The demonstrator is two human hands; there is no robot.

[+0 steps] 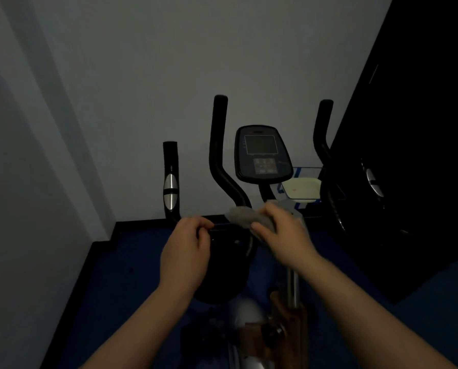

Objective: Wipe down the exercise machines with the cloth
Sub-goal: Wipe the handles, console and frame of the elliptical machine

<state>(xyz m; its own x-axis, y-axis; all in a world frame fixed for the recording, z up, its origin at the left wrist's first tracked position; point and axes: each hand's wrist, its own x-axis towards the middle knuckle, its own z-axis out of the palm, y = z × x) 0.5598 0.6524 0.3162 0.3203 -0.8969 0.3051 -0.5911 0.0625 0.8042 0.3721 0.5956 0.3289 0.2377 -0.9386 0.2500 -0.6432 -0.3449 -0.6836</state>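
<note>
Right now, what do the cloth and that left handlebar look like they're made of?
The cloth looks like soft grey fleece or microfibre, going by its fuzzy, bunched surface. The left handlebar seems matte black foam or rubber over a tube; the dim light leaves that unsure.

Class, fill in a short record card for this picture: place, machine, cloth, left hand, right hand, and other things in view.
place: dim room, blue floor, pale wall
machine: exercise bike, console between two black handlebars
cloth: grey cloth, bunched, just below the console
left hand: left hand, fingers curled, seems to pinch a thin edge; unclear
right hand: right hand grips the cloth
other: white tray behind the bike
</note>
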